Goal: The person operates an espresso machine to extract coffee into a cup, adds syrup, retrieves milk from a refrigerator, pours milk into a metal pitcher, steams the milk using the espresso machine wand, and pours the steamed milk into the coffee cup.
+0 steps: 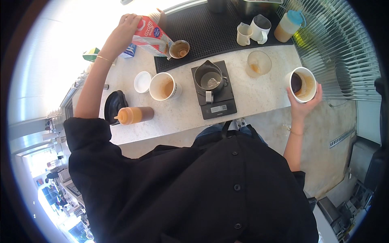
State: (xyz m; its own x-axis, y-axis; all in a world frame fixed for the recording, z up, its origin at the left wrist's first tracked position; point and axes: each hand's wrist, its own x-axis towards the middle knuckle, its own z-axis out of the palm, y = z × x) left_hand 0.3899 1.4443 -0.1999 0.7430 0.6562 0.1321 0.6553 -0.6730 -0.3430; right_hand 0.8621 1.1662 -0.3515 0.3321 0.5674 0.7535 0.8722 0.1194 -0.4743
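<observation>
My left hand (129, 25) grips the top of a red and white Meiji milk carton (153, 36) at the far left of the counter. A small cup with brown residue (179, 49) stands right beside the carton's base. On the right, my right hand (304, 104) holds a white paper cup (304, 83) tilted towards me, with dark liquid and tan residue inside. Between my arms a steel pitcher (208, 77) sits on a black digital scale (219, 110). Left of it stands another white paper cup (164, 87) with some brown liquid at its bottom.
A squeeze bottle of brown sauce (135, 115) lies by black lids (115, 104); a white lid (142, 82) is near. A clear cup (258, 64) stands right of the scale. Behind are a black rubber mat (200, 33), two small pitchers (260, 29) and a blue-capped bottle (288, 26). Ribbed glass (343, 60) borders the right.
</observation>
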